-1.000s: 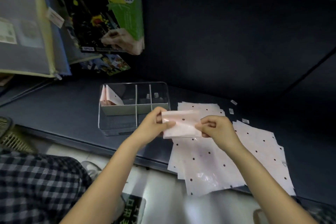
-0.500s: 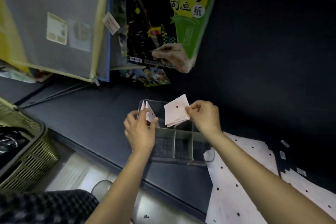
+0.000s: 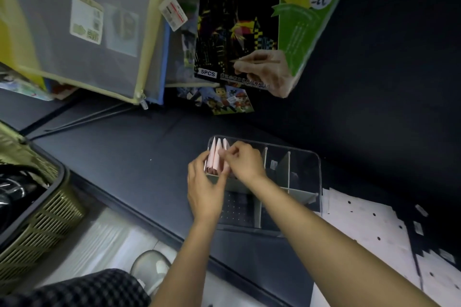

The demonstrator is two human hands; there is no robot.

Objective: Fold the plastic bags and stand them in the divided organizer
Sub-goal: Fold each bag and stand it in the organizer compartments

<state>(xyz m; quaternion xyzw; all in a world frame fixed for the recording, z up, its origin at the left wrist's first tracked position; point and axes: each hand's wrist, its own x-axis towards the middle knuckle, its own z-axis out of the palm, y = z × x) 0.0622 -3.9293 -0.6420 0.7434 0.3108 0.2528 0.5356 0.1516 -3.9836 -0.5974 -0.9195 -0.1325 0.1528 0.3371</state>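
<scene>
Dark shelf (image 3: 129,172) carries the clear organizer (image 3: 306,182); unfolded dotted bags (image 3: 369,229) lie flat just right of it. Folded pink bags (image 3: 216,157) stand upright in its far-left compartment, long axis vertical. Our left hand (image 3: 203,189) braces them from the left, fingers fairly straight. Our right hand (image 3: 243,161), fingers curled, pinches the rightmost bag's top edge, directly above its slot. We judge seating it means pushing straight down.

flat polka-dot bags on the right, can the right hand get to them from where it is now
Probably yes. The right hand is busy at the folded bags in the organizer, but the flat bags lie uncovered just right of it, with nothing between.
</scene>
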